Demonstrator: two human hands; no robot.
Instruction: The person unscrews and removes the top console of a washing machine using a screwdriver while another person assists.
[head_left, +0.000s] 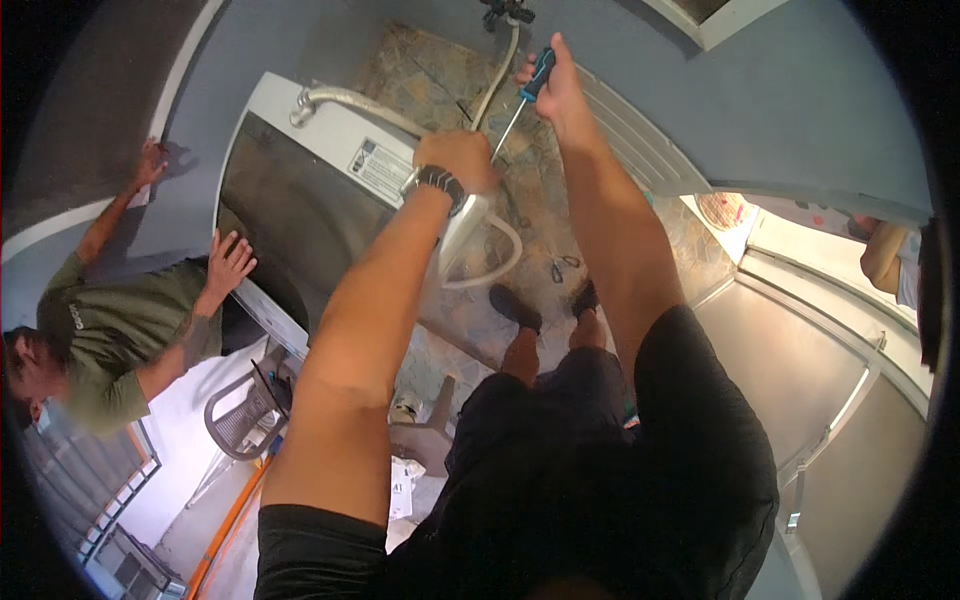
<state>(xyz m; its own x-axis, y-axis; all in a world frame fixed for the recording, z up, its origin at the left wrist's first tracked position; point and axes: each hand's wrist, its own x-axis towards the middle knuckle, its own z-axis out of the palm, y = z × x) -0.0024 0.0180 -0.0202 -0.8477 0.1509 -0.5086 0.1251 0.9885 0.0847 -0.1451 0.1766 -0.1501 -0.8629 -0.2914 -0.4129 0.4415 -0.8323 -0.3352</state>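
Our right hand (563,90) grasps the blue-and-black screwdriver (527,95) over the tiled floor (535,160), toward its far edge, beside the washing machine (305,185), and the slanted shaft (510,127) could slip under hard pressure and jab our curled left hand (457,163), whose hold we cannot make out.

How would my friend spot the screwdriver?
Find the big white machine with the dark top. Just right of it, the wearer's right hand grips the screwdriver by its blue-and-black handle. Unlike the pale, curved hoses nearby, its shaft is thin, straight metal.
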